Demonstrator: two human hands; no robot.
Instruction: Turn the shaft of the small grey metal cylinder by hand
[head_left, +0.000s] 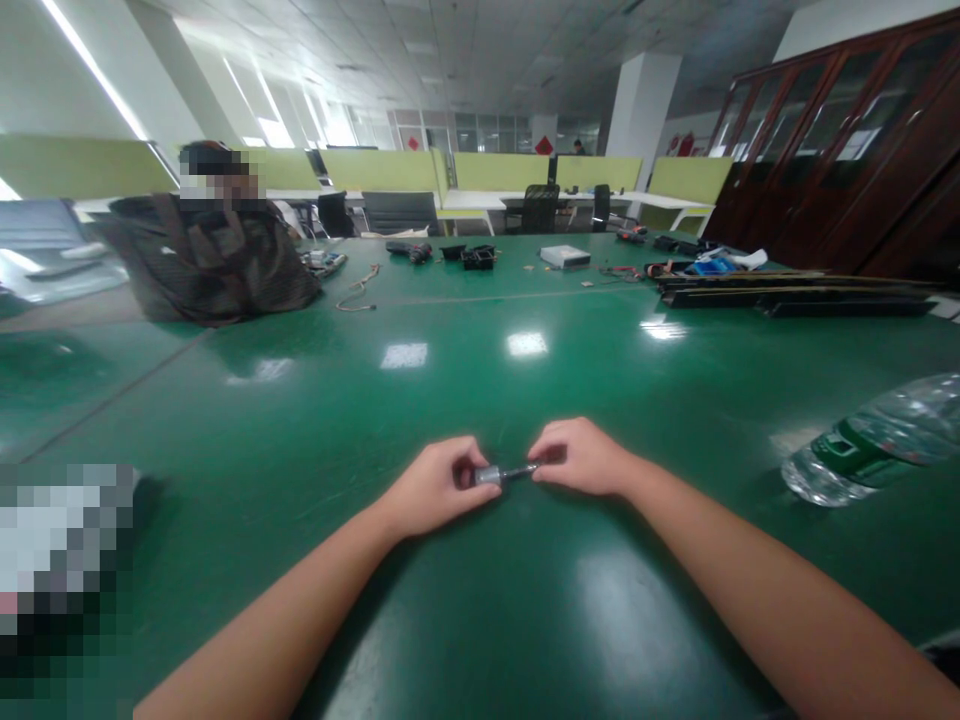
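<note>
One small gray tool (488,475) with a thin dark shaft (516,472), held just above or on green table (480,390), near side, between both hands; cannot tell if it touches the surface. Left hand (442,486): thumb and fingers closed around the thick gray end, shaft pointing right. Right hand (577,458): fingers curled, thumb and fingertips pinched at the shaft's far end. Dark patch inside the right hand's curl, too small to tell if part or shadow.

Clear plastic bottle (874,450) with green label at right, well apart from hands; slanted in view, can't tell if standing or lying. Pixelated object (60,550) at left edge, unreadable.

Far side of table, left to right: big dark bag (217,260) with handles, pale cord (360,290), black parts (478,257), white box (565,257), blue item (716,264), long dark strips (795,290). Person (217,172) behind the bag, partly pixelated. Beyond: light green partitions (506,170), office chairs (540,208), dark wood cabinet (832,140) on right. Ceiling light reflections on tabletop.
</note>
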